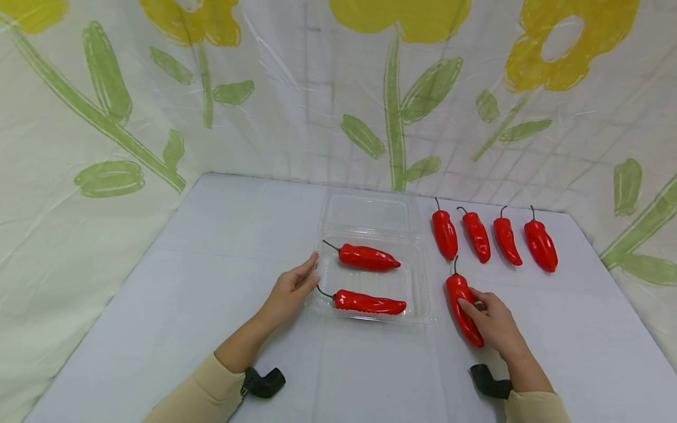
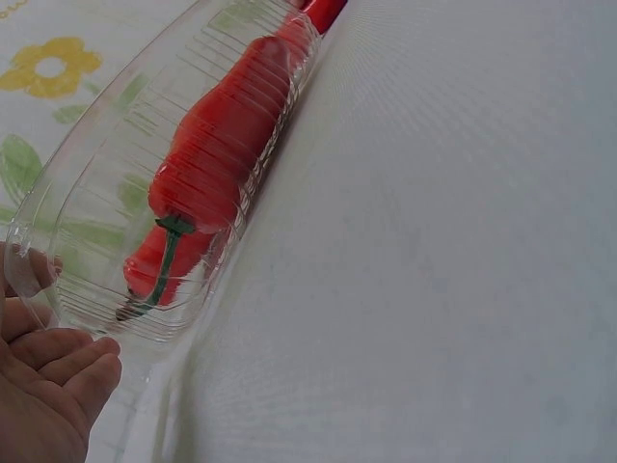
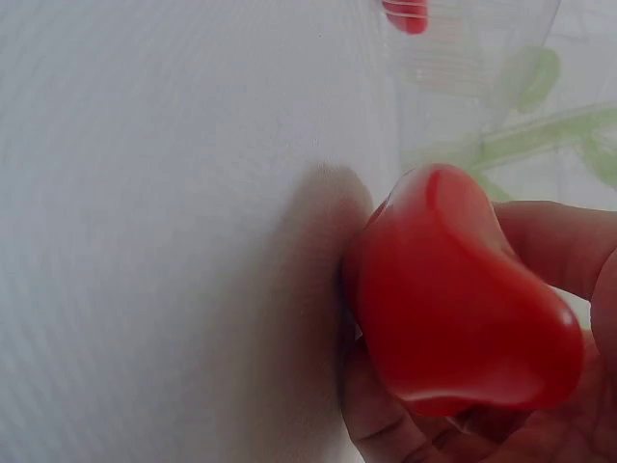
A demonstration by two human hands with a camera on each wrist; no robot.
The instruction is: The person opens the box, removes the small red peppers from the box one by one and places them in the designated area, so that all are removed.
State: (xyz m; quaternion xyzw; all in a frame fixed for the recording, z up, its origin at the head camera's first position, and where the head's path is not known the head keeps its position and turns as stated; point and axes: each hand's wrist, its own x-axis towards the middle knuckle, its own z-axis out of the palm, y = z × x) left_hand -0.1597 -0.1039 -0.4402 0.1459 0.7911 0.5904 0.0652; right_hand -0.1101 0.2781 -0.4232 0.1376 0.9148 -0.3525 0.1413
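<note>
My right hand [image 1: 494, 323] grips a red chili pepper [image 1: 463, 311] by its lower half, right of a clear plastic box [image 1: 418, 282]. In the right wrist view the thumb and fingers curl round that pepper [image 3: 463, 299] close over the table. At the box's left edge, my left hand [image 1: 288, 294] rests with fingers extended, fingertips right at the plastic wall, as the left wrist view shows of the hand [image 2: 58, 386] too. Two red peppers lie crosswise inside the box, an upper one [image 1: 367, 257] and a lower one [image 1: 367, 302], stems to the left.
The box's clear lid [image 1: 367, 211] lies folded back behind it. Several more red peppers stand in a row at the back right, the leftmost pepper [image 1: 445, 235] nearest the box. A flower-patterned curtain [image 1: 285, 117] hangs behind the white table [image 1: 211, 235].
</note>
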